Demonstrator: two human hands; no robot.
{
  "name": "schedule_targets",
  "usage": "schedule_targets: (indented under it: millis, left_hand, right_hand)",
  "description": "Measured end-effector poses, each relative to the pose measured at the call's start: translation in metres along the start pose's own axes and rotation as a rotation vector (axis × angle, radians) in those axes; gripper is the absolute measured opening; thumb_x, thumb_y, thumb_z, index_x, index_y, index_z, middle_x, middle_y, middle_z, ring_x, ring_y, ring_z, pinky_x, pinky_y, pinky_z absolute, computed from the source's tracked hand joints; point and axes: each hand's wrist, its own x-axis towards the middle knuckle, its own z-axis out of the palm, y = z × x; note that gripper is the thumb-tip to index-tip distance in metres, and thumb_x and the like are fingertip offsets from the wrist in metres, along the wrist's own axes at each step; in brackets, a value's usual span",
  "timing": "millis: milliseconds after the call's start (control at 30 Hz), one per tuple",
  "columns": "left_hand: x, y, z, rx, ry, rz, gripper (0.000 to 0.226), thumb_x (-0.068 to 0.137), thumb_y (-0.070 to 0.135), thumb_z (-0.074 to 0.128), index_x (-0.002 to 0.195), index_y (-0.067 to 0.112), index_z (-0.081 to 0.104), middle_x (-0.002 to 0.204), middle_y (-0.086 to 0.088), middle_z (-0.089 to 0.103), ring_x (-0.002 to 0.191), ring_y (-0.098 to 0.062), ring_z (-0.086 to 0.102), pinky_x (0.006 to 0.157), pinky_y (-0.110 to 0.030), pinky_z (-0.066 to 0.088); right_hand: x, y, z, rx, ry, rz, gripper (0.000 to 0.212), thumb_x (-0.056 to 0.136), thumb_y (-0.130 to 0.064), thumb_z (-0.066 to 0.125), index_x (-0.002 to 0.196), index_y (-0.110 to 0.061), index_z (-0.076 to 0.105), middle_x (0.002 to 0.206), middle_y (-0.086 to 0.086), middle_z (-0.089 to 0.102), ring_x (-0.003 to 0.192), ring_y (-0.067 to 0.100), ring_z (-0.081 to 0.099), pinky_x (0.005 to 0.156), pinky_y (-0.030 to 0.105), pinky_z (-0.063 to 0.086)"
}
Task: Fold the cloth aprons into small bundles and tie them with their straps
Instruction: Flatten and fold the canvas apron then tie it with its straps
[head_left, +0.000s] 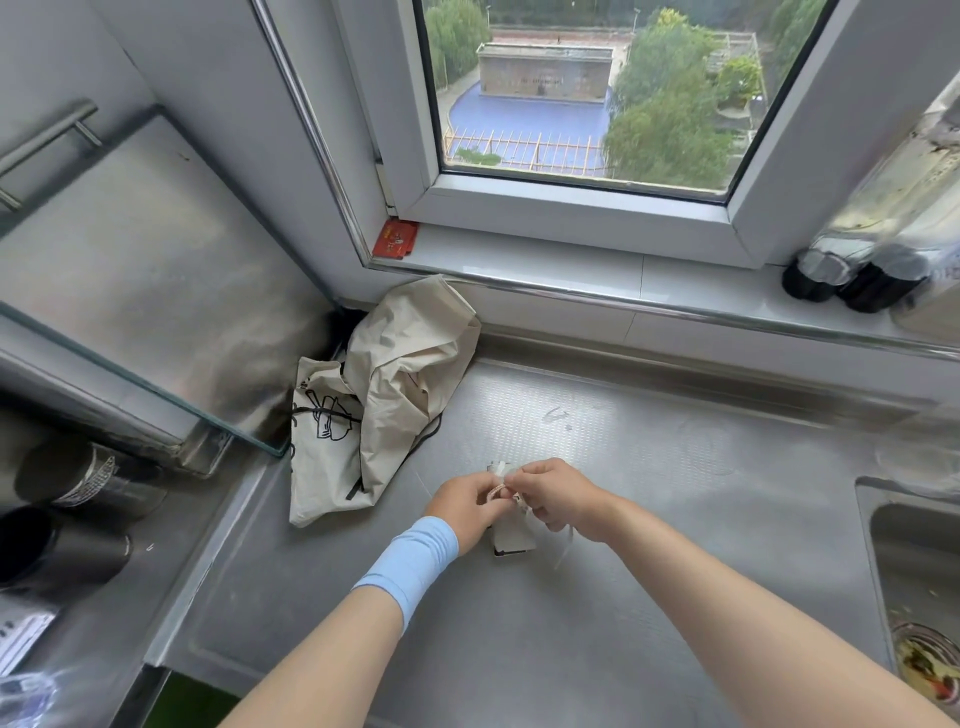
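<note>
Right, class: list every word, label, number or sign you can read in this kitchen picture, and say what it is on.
No text here can be read.
Red packet on the sill: print too blurred.
Loose apron: black line drawing, no legible words.
Building outside: wall marks too blurred.

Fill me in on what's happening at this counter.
A person is tying up a small folded apron bundle on the steel counter. The left hand and the right hand both pinch the strap just above the bundle, mid-knot by the look of it. More beige cloth, one piece printed with a black drawing, lies crumpled and unfolded toward the back-left corner. A sink sits at the right edge.
</note>
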Motion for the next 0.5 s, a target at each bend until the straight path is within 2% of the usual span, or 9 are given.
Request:
schedule_targets:
  millis: [67,100,167,233,300,367,433,500]
  left_hand:
    - [-0.003,0.001,-0.004,0.062,0.022,0.033,0.018,0.091,0.034,0.061,0.073,0.03,0.063,0.064,0.011,0.053,0.063,-0.007,0.046,0.059,-0.015,0.035]
    - [-0.005,0.001,-0.005,0.079,0.018,0.047,0.017,0.094,0.033,0.057,0.082,0.03,0.069,0.07,0.009,0.059,0.067,-0.006,0.05,0.06,-0.011,0.035]
    - [-0.007,0.002,-0.009,0.085,0.019,0.044,0.022,0.098,0.03,0.051,0.101,0.028,0.073,0.086,0.007,0.07,0.08,-0.007,0.061,0.071,-0.011,0.042]
    - [-0.008,0.0,-0.014,0.069,0.05,0.015,0.026,0.1,0.025,0.047,0.11,0.028,0.071,0.098,0.008,0.073,0.092,-0.008,0.065,0.086,-0.021,0.047]
    - [-0.01,-0.007,-0.019,0.049,0.095,-0.005,0.029,0.101,0.019,0.043,0.101,0.029,0.071,0.094,0.008,0.072,0.088,-0.008,0.065,0.089,-0.027,0.048]
    - [-0.012,-0.014,-0.023,0.018,0.159,-0.027,0.036,0.1,0.014,0.041,0.082,0.033,0.065,0.082,0.01,0.068,0.076,-0.008,0.062,0.085,-0.031,0.049]
    - [-0.013,-0.021,-0.026,0.006,0.161,-0.081,0.038,0.1,0.011,0.039,0.073,0.03,0.059,0.079,0.008,0.064,0.07,-0.009,0.058,0.079,-0.03,0.048]
    - [-0.014,-0.025,-0.027,0.012,0.113,-0.157,0.036,0.098,0.011,0.039,0.07,0.025,0.058,0.078,0.003,0.062,0.069,-0.013,0.057,0.071,-0.026,0.045]
  right_hand:
    - [0.0,-0.001,-0.001,-0.012,0.02,-0.001,0.022,0.093,-0.019,0.053,0.075,-0.013,0.066,0.053,-0.004,0.029,0.045,0.012,0.02,0.047,0.023,0.013]
    - [0.0,-0.001,-0.002,-0.031,0.03,0.003,0.023,0.092,-0.021,0.055,0.075,-0.013,0.067,0.054,-0.004,0.029,0.045,0.012,0.02,0.047,0.023,0.014]
    - [-0.001,-0.001,-0.004,-0.04,0.045,0.011,0.024,0.093,-0.028,0.059,0.079,-0.013,0.07,0.055,-0.003,0.028,0.045,0.012,0.021,0.046,0.022,0.015]
    - [0.0,0.001,-0.008,-0.018,0.053,0.005,0.027,0.093,-0.033,0.063,0.089,-0.009,0.074,0.055,-0.004,0.028,0.046,0.012,0.022,0.045,0.022,0.017]
    - [0.003,0.007,-0.012,-0.052,0.091,-0.009,0.025,0.09,-0.032,0.068,0.092,-0.008,0.075,0.054,-0.005,0.032,0.046,0.011,0.025,0.044,0.022,0.02]
    - [0.005,0.013,-0.015,-0.132,0.146,-0.025,0.019,0.089,-0.029,0.07,0.088,-0.011,0.076,0.053,-0.006,0.04,0.043,0.008,0.03,0.042,0.022,0.025]
    - [0.008,0.019,-0.016,-0.226,0.188,-0.051,0.016,0.089,-0.029,0.07,0.085,-0.014,0.077,0.059,-0.006,0.054,0.043,0.004,0.038,0.044,0.019,0.031]
    - [0.011,0.024,-0.016,-0.409,0.23,-0.075,0.016,0.089,-0.03,0.067,0.08,-0.019,0.075,0.073,-0.007,0.066,0.059,0.004,0.053,0.055,0.022,0.039]
